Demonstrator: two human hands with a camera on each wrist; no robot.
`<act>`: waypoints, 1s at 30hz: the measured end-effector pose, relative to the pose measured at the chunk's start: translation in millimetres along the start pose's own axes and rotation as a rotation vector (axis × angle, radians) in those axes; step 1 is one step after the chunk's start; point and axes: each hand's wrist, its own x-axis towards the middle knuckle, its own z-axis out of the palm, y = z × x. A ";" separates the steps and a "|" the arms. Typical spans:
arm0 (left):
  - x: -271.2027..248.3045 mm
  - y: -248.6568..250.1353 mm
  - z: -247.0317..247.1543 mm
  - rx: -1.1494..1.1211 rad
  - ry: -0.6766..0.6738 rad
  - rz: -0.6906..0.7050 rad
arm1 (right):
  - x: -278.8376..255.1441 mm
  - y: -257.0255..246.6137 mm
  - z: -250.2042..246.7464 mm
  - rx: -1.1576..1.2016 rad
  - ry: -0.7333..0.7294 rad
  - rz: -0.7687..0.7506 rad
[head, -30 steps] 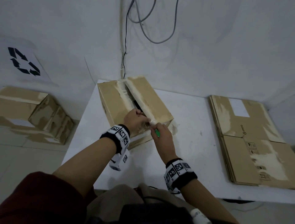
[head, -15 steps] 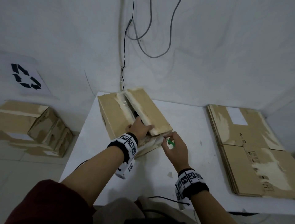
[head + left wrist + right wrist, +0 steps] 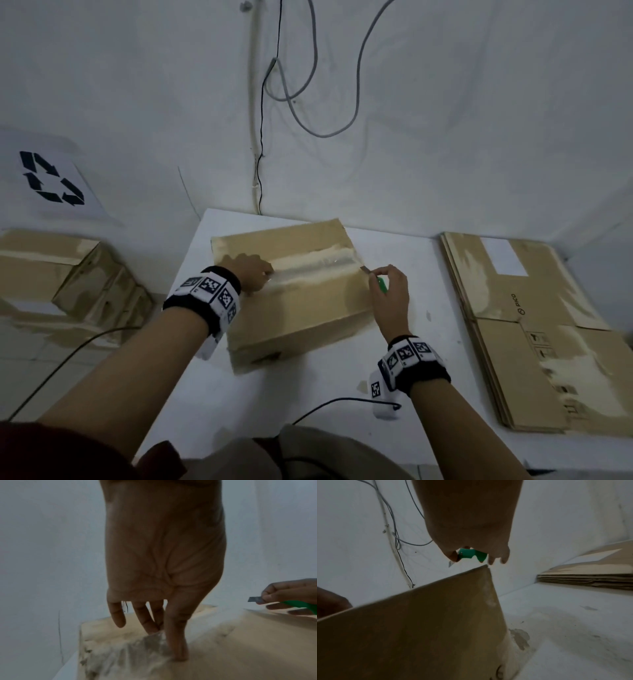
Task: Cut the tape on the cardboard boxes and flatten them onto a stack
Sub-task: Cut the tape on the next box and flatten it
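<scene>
While you lean over the white table (image 3: 191, 359), its bare top runs from your waist out to the wall corner at twelve o'clock, and it carries everything you are working with. Next in size, the stack of flattened cardboard (image 3: 534, 329) lies at about two o'clock on the table's right side, well apart from the box, with a white label and small printed marks on its top sheet. Your cardboard box (image 3: 294, 308) sits straight ahead at twelve o'clock, closed side up, with a strip of clear tape (image 3: 315, 267) running left to right along its top seam, over a pale torn band of cardboard. At ten o'clock, off the table and lower down, more brown boxes (image 3: 68, 284) rest below a recycling sign (image 3: 51, 180) on the wall. Your left hand (image 3: 248, 274) is spread flat, fingers straight, pressing down on the left end of the tape. Your right hand (image 3: 390, 298) is just beside the box's right edge, at one o'clock, with thumb and fingers curled round a green-handled utility knife (image 3: 471, 555). Its short blade (image 3: 255, 599) points left toward the right end of the tape, close to the box's edge.
</scene>
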 end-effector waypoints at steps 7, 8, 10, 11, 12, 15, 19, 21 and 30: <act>5.7 21.1 9.6 -0.168 0.072 0.057 | -16.0 -9.5 -0.9 0.149 -0.053 0.173; 7.9 31.2 14.1 -0.222 0.100 0.086 | -18.0 -11.8 -2.2 0.223 -0.103 0.199; 9.1 56.2 22.6 -0.286 0.130 0.156 | -18.5 -13.6 -3.8 0.280 -0.238 0.228; 9.2 67.9 27.0 -0.288 0.139 0.180 | -16.9 -13.4 -3.5 0.245 -0.289 0.211; 9.9 77.0 31.9 -0.283 0.157 0.193 | -14.5 -14.0 -3.3 0.196 -0.315 0.175; 11.9 86.6 43.9 -0.326 0.190 0.209 | -1.0 -15.8 -2.6 0.040 -0.347 0.065; 11.1 84.5 46.7 -0.390 0.227 0.232 | 14.2 -33.6 -4.3 -0.015 -0.452 -0.002; 9.7 86.4 46.6 -0.401 0.245 0.224 | 20.6 -40.3 -2.0 -0.034 -0.513 -0.024; 7.1 90.4 45.3 -0.404 0.258 0.236 | 35.9 -42.8 -1.5 -0.219 -0.664 -0.083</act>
